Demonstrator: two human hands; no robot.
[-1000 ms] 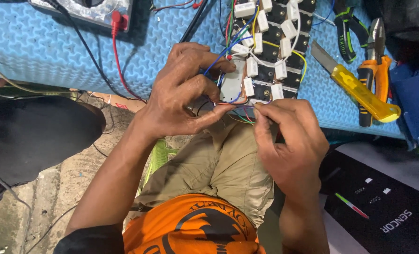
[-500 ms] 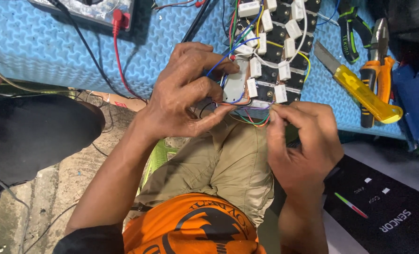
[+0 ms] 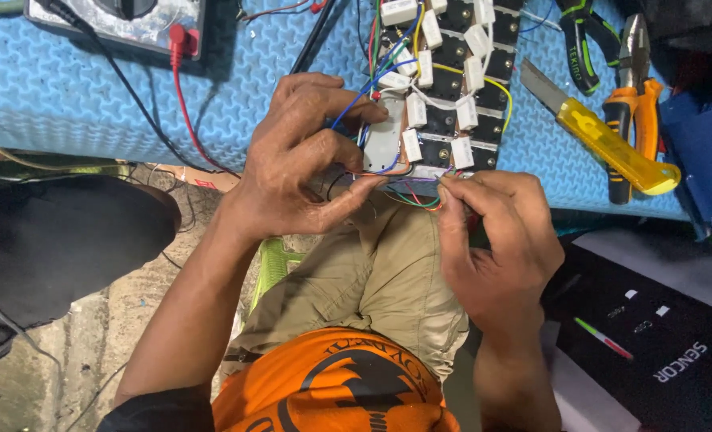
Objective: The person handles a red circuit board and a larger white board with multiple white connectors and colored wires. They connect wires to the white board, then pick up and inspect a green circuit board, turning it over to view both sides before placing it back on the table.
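left hand (image 3: pixel 304 164) fingers pinch small grey part (image 3: pixel 382 140) at circuit board (image 3: pixel 444 88); right hand (image 3: pixel 496 240) fingertips pinch coloured wires (image 3: pixel 420 196)

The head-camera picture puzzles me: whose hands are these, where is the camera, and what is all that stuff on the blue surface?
No machine here: a person wears a camera on the head, so you look down over their orange shirt and lap at their own two bare hands. The left hand pinches a small pale grey part with coloured wires trailing from it. The right hand holds those thin wires at its fingertips. Both work at the near end of a black board of white switch blocks lying on a blue mat. Also there: a meter with a red lead, a yellow utility knife and orange-handled pliers.
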